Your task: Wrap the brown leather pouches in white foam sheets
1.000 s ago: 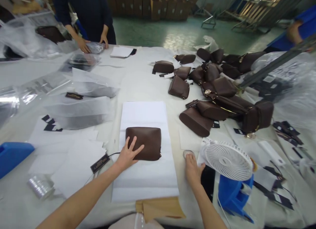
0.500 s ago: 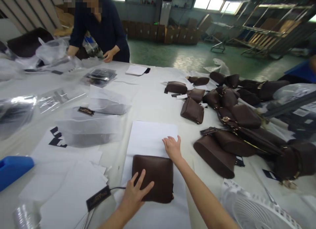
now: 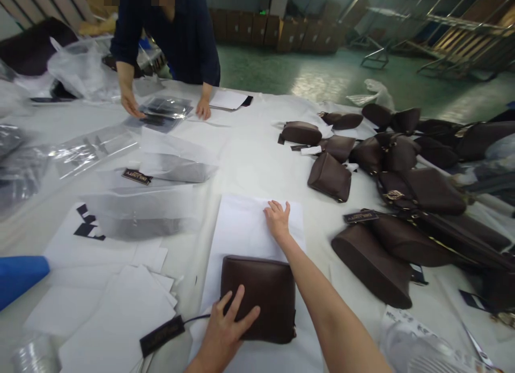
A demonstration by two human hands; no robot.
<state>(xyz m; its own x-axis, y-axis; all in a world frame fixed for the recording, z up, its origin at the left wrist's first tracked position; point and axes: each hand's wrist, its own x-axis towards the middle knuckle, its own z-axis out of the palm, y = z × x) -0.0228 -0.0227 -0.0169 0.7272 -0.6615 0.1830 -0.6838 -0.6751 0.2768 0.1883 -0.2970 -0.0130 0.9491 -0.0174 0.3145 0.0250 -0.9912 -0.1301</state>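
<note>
Currently I have the left hand [image 3: 227,330] resting on the near left part of a brown bag [image 3: 267,282], its fingers spread wide and laid over the surface, gripping nothing between them. That bag lies flat on a long white paper [image 3: 237,228], which is spread on the covered table [image 3: 245,169]. I see the right hand [image 3: 277,220] on the paper just beyond the bag, palm down, its fingers loosely parted and holding nothing that I can see. Beside the left hand, a black tag [image 3: 162,335] on a cord [image 3: 197,318] overlaps white sheets [image 3: 116,308]. More brown bags [image 3: 372,263] are heaped to my right. Across the table, a person in dark clothes [image 3: 173,45] reaches to clear plastic packets [image 3: 161,111].
</note>
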